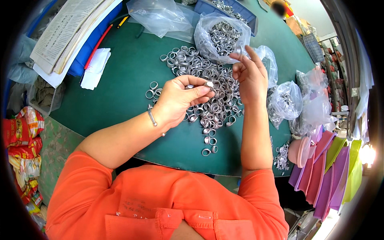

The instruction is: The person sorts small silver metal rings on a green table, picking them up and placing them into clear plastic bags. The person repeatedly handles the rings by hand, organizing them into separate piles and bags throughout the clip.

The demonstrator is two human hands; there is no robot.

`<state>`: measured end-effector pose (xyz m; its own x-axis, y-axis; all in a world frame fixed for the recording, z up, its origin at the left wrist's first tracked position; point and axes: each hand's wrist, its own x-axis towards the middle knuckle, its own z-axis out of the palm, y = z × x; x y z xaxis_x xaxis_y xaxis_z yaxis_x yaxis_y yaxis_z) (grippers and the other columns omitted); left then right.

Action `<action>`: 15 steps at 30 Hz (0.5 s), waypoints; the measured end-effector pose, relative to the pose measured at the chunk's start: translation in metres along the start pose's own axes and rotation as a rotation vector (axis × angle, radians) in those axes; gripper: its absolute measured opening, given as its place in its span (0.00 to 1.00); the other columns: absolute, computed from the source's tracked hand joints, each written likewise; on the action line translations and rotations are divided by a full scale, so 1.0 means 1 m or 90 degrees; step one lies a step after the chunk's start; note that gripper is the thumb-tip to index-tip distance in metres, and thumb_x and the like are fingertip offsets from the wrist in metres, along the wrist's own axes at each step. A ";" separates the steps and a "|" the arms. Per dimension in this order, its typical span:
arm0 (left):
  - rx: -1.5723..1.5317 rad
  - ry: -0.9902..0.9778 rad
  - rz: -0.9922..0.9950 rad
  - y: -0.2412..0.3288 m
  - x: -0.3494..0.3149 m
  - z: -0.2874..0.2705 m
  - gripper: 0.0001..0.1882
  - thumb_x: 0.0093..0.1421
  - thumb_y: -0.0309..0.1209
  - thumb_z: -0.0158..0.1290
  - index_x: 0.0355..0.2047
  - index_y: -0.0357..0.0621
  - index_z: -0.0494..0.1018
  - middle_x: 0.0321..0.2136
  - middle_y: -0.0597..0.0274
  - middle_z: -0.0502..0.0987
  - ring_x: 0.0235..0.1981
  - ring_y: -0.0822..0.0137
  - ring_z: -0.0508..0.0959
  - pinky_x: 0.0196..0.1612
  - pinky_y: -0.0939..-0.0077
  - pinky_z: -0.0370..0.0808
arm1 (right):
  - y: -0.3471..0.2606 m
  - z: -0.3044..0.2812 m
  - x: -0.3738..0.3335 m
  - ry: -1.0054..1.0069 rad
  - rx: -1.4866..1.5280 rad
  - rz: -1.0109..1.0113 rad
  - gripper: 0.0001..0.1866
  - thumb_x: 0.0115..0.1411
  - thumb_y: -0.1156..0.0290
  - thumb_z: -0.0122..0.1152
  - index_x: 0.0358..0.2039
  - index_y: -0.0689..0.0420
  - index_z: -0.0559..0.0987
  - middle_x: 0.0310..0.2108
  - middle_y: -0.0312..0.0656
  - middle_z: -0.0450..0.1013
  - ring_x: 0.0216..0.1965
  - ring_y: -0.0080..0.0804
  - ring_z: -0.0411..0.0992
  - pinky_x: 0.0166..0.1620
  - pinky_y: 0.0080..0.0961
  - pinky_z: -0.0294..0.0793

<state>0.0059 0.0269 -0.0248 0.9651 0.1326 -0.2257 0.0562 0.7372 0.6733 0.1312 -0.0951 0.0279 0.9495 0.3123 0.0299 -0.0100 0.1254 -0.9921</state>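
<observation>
Green and smooth, our table top [172,154] spread out in front of us. Close to its near edge sat a few loose rings [214,149], a little apart from the rest. Next was our left hand [172,98], up over the heap of rings [216,109]. Its thumb and finger were pinched close on one ring [209,84] with a pale top. Something grey showed in the gap of that hand too, but we could not tell if we held it or if it lay behind.

A snug pinch seemed best to us, not a hard squeeze, because such a small round thing could slip. Keeping our fingertips off the pale top would let us see it well. Staying right over the heap was smart, so a dropped ring would not roll far.

Our right hand [254,80] was up a bit farther off, its fingers partly spread. A blurry grey bit was by its fingertips, and we could not tell if it held a ring. It needed to go gently there, so it would not snag the clear bag [200,37], full of rings, just beyond. Farthest back was a blue bin [254,27] with more grey bits inside.
</observation>
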 end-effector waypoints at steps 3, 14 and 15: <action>-0.021 -0.001 0.001 0.001 0.001 -0.001 0.09 0.56 0.23 0.54 0.38 0.37 0.71 0.34 0.57 0.77 0.36 0.65 0.79 0.40 0.78 0.77 | 0.004 -0.004 -0.006 -0.079 -0.180 -0.087 0.18 0.59 0.74 0.48 0.50 0.66 0.69 0.33 0.39 0.73 0.24 0.16 0.65 0.24 0.14 0.64; 0.034 -0.046 0.051 -0.001 -0.001 0.000 0.15 0.57 0.16 0.41 0.46 0.32 0.63 0.45 0.47 0.71 0.43 0.61 0.76 0.49 0.72 0.72 | 0.028 -0.010 -0.051 -0.175 -0.030 0.007 0.09 0.57 0.81 0.54 0.39 0.67 0.75 0.29 0.42 0.75 0.28 0.21 0.73 0.29 0.15 0.74; 0.013 -0.029 0.046 0.000 -0.001 0.002 0.14 0.58 0.17 0.40 0.46 0.32 0.62 0.45 0.46 0.71 0.43 0.60 0.76 0.50 0.71 0.72 | 0.028 -0.010 -0.051 -0.176 -0.029 0.003 0.09 0.57 0.81 0.54 0.40 0.67 0.75 0.30 0.42 0.75 0.28 0.21 0.73 0.29 0.15 0.74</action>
<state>0.0055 0.0253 -0.0234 0.9775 0.1539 -0.1446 -0.0087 0.7135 0.7006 0.0857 -0.1172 -0.0022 0.8279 0.5586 0.0511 0.0053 0.0833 -0.9965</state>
